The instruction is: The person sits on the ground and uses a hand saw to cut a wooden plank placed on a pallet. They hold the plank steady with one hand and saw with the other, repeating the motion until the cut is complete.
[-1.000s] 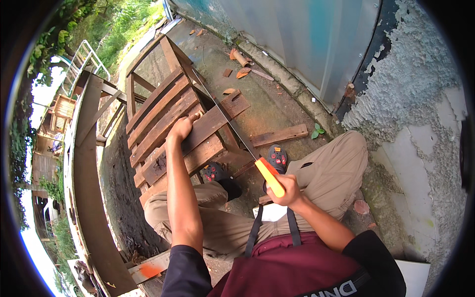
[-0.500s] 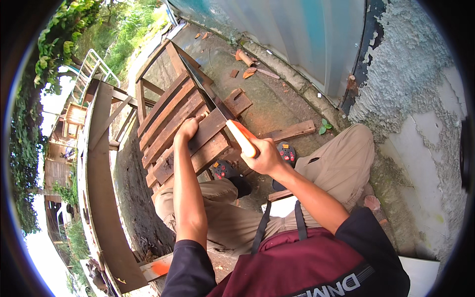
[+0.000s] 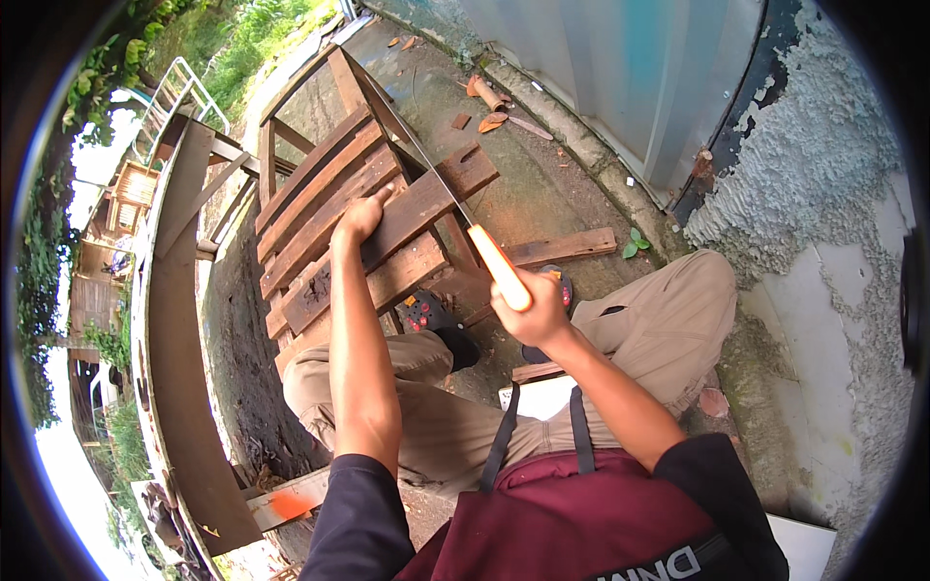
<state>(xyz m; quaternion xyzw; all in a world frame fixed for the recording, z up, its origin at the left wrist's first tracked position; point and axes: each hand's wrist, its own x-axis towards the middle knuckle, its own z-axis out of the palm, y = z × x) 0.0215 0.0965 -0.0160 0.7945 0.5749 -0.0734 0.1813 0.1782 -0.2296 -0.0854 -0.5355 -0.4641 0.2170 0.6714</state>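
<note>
My right hand [image 3: 533,308] is closed round the orange and white handle of a handsaw [image 3: 499,267]. The thin saw blade [image 3: 426,160] runs away from me and crosses a dark brown wooden plank [image 3: 412,215] near its right end. That plank lies slantwise over a slatted wooden frame [image 3: 334,184], its right end jutting past the slats. My left hand [image 3: 360,217] grips the plank left of the blade, thumb pointing away from me; its other fingers are partly hidden.
A loose board [image 3: 567,248] lies on the ground to the right. My shod feet are under the frame's near end. A long wooden bench-like structure [image 3: 179,368] stands at left. A corrugated metal sheet [image 3: 620,87] and a rough wall [image 3: 804,174] bound the right side.
My right hand has drawn the saw back toward me, so the handle is farther from the plank. My left hand keeps its hold. The whole view has shifted slightly.
</note>
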